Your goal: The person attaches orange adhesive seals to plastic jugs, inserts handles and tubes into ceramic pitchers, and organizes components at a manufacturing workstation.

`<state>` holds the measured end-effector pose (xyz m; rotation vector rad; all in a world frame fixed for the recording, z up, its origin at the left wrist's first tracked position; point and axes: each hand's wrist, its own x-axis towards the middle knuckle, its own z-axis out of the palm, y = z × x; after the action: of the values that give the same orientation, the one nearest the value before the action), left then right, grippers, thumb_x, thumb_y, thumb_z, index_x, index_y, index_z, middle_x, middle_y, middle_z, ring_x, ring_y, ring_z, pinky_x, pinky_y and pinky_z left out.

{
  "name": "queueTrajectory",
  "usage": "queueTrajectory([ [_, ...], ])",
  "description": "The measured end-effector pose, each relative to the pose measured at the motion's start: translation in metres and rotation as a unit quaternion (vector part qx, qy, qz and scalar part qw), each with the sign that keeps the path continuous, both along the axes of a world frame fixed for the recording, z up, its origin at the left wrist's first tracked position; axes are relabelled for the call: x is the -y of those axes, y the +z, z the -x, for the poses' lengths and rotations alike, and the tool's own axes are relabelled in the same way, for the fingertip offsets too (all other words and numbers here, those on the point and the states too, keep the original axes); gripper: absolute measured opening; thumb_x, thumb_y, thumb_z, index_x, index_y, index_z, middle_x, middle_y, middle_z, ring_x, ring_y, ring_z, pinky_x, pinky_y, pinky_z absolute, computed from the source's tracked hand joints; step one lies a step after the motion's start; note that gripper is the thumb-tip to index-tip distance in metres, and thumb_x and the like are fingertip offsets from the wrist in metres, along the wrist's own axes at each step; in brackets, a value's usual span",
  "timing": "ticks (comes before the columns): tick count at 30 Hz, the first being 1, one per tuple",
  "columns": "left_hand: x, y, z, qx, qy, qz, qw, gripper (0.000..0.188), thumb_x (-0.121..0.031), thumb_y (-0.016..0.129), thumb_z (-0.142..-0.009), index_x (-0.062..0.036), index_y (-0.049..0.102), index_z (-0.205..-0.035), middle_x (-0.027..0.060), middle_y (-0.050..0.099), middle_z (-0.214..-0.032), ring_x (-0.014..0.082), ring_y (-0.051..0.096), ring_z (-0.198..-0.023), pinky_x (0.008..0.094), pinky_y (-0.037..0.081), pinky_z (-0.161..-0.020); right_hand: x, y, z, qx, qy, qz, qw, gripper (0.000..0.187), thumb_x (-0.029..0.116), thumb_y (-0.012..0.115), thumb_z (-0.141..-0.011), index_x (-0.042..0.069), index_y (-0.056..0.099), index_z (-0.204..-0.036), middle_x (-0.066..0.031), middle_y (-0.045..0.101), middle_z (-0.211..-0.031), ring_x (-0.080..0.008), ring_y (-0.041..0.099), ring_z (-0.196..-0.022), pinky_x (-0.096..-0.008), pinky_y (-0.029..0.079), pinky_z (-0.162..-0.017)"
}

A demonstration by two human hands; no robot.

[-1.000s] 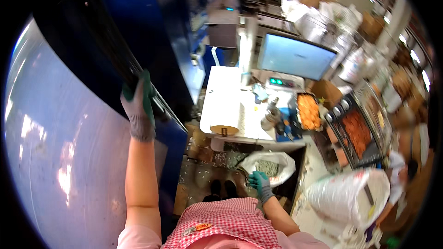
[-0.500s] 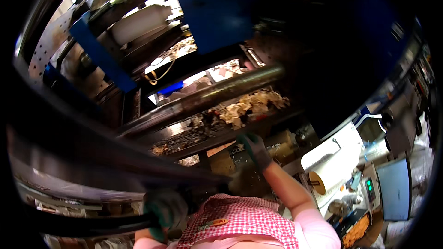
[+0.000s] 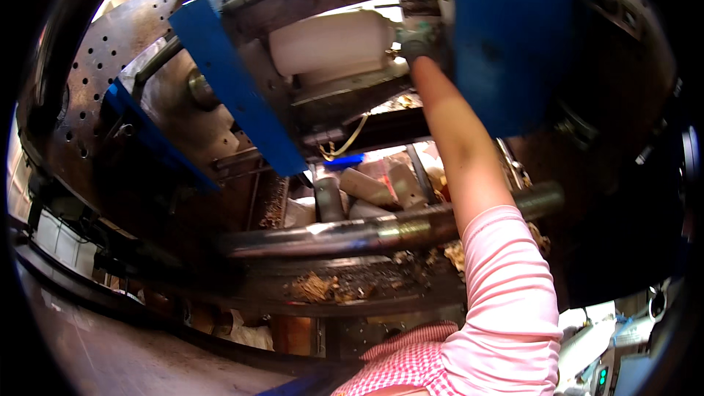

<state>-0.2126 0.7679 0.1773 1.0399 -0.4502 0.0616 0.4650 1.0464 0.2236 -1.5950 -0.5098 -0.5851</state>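
Observation:
My right arm reaches far forward into the machine, between its blue plates. The gloved right hand [image 3: 421, 41] is at the right end of a large white rounded cylinder [image 3: 334, 44]. It is close to that end, perhaps touching it; dark parts and blur hide the fingers, so their grip cannot be made out. The cylinder lies almost level between the left blue plate [image 3: 238, 81] and the right blue plate [image 3: 506, 44]. My left hand is out of the picture.
A thick metal bar [image 3: 330, 240] crosses in front, below my arm. Under it a dirty ledge [image 3: 381, 290] carries scraps. Several pale cylinders [image 3: 367, 188] lie in the opening beyond the bar. A yellowish cord [image 3: 352, 141] hangs above them. At left stands a perforated metal plate [image 3: 95, 66].
My right hand has moved from near the front ledge up and forward to the white cylinder's end. The left hand has left the picture. The view has shifted closer to the machine's inside.

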Motion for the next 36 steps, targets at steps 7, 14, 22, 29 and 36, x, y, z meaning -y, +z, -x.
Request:
queueTrajectory([
  [7,-0.031,-0.012,0.02,-0.052,0.125,0.048,0.99,0.034,-0.029,0.075,-0.084,-0.0041,0.058,-0.098,0.0075,0.063,-0.084,0.021,0.064,-0.072,0.0364,0.051,-0.062,-0.031,-0.004,-0.015,0.206,-0.084,0.402,0.888,0.031,0.03,0.063,-0.083,0.008,0.067,-0.104,-0.0162,0.07,-0.099,-0.0335,0.069,-0.087,-0.0429,0.055,-0.072],
  [14,-0.025,-0.017,0.035,-0.021,0.164,0.055,0.985,0.037,-0.033,0.074,-0.084,-0.005,0.057,-0.1,0.0061,0.064,-0.082,0.02,0.064,-0.071,0.0348,0.05,-0.062,0.028,0.03,0.125,-0.241,-0.004,-0.088,0.967,0.032,0.03,0.056,-0.091,0.0,0.066,-0.093,-0.0156,0.069,-0.093,-0.0315,0.067,-0.082,-0.0382,0.052,-0.069],
  [22,0.019,-0.017,0.003,0.008,0.112,0.028,0.993,0.04,-0.036,0.074,-0.084,-0.0059,0.057,-0.103,0.0046,0.064,-0.081,0.0189,0.064,-0.07,0.033,0.05,-0.063,0.263,0.041,0.264,0.238,-0.078,-0.404,0.879,0.013,0.014,0.054,-0.092,0.001,0.051,-0.091,-0.0065,0.052,-0.088,-0.0182,0.053,-0.083,-0.0323,0.043,-0.07],
  [29,0.08,-0.009,-0.059,0.064,-0.013,0.021,0.998,0.043,-0.039,0.074,-0.084,-0.0068,0.056,-0.106,0.0033,0.064,-0.079,0.0179,0.065,-0.07,0.0314,0.05,-0.063,0.576,0.034,0.304,0.334,-0.024,-0.257,0.907,0.02,0.022,0.054,-0.093,0.003,0.047,-0.093,-0.0056,0.048,-0.092,-0.0146,0.047,-0.086,-0.0327,0.041,-0.082],
  [36,0.179,0.007,-0.131,0.107,-0.19,0.006,0.976,0.046,-0.043,0.073,-0.084,-0.0076,0.056,-0.108,0.002,0.064,-0.078,0.0169,0.065,-0.069,0.0298,0.05,-0.063,0.81,-0.032,0.392,0.151,-0.065,-0.227,0.96,0.027,0.005,0.078,-0.064,0.005,0.054,-0.073,-0.0049,0.05,-0.082,-0.0154,0.048,-0.077,-0.0302,0.042,-0.071],
])
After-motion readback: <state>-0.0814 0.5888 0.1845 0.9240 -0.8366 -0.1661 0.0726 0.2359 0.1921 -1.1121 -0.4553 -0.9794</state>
